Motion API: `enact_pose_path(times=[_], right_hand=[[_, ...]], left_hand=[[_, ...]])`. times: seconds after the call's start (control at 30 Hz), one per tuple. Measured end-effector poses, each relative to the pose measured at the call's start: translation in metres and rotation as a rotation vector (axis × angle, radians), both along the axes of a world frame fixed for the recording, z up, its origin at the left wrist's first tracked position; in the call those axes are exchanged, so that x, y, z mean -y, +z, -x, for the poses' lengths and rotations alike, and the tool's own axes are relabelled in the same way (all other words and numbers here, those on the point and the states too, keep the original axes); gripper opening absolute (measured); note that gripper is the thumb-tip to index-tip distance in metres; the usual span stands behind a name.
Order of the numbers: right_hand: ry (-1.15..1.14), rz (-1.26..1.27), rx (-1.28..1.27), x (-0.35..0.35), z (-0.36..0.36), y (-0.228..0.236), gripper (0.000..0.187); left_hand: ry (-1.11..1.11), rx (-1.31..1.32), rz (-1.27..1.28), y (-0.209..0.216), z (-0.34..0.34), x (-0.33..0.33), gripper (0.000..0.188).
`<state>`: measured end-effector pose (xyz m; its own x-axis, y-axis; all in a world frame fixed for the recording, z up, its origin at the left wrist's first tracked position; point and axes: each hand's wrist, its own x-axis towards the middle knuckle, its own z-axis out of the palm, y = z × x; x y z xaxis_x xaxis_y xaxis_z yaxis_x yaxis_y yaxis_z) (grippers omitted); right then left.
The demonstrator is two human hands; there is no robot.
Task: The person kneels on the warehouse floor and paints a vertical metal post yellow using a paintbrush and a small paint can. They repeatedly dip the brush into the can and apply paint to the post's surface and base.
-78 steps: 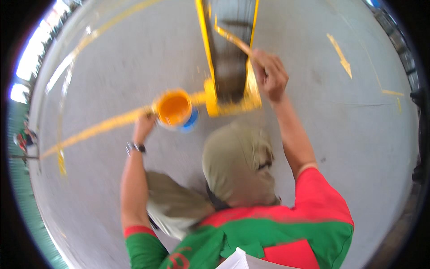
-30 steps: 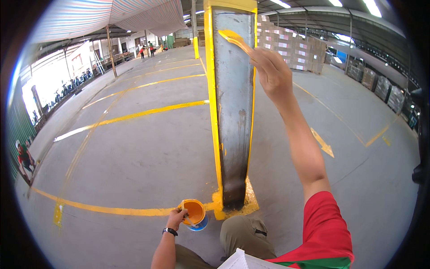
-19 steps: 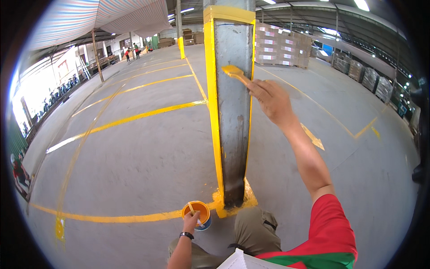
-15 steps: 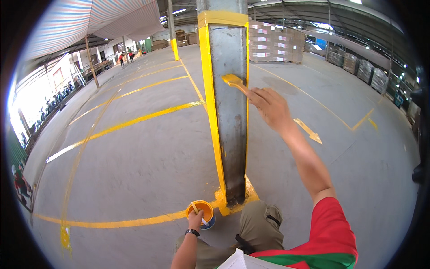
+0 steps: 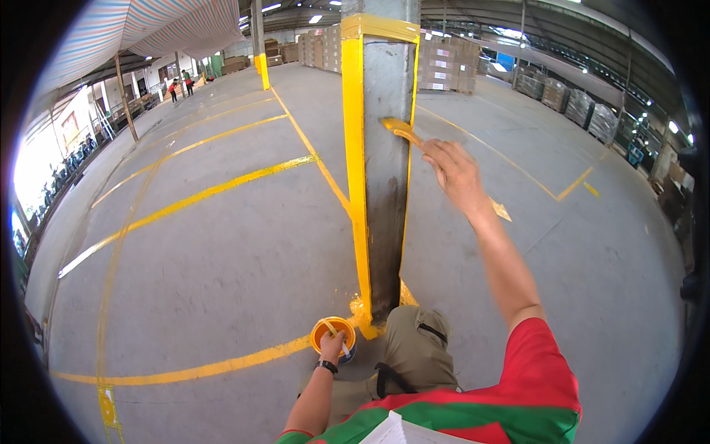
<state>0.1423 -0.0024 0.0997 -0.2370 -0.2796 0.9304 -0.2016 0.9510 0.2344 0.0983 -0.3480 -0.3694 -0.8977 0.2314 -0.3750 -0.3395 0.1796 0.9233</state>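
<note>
Yellow-coated brush (image 5: pixel 404 131), its handle clamped in the closed fingers of the right hand (image 5: pixel 452 172). Bristles up and to the left of that hand, over the grey face of a steel column (image 5: pixel 387 185); actual contact hard to tell. Farther left of the same hand, a bright yellow edge (image 5: pixel 355 148) down the column's side; well above, a yellow band (image 5: pixel 381 28) across it. Below and to the left of the right hand, near the foot of the column, an orange-lined bucket (image 5: pixel 316 337), gripped at its near rim by the left hand (image 5: pixel 333 345). Pale strip (image 5: pixel 328 325) over the bucket's mouth, showing on both sides of the left hand; kind too small to tell. Dark watch (image 5: pixel 326 365) just behind that hand, bent knee (image 5: pixel 418 333) to its right, yellow floor line (image 5: pixel 192 372) off to its left. Lower and to the right of the right hand, a floor arrow (image 5: pixel 501 210), partly hidden behind the forearm (image 5: pixel 510 255). Stacked cartons (image 5: pixel 445 63) far beyond, above the right hand.
</note>
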Motion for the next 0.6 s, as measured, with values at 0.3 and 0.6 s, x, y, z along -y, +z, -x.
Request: enact_pose_path(times=[0.3,0.6], right_hand=[[0.032,-0.038,-0.216,0.009,0.017,0.043,0.031],[0.036,-0.040,-0.303,0.003,0.028,0.080,0.031]], left_hand=[[-0.005,0.068,-0.109,-0.009,-0.010,0.018,0.040],[-0.082,0.071,-0.067,-0.012,-0.001,0.032,0.032]])
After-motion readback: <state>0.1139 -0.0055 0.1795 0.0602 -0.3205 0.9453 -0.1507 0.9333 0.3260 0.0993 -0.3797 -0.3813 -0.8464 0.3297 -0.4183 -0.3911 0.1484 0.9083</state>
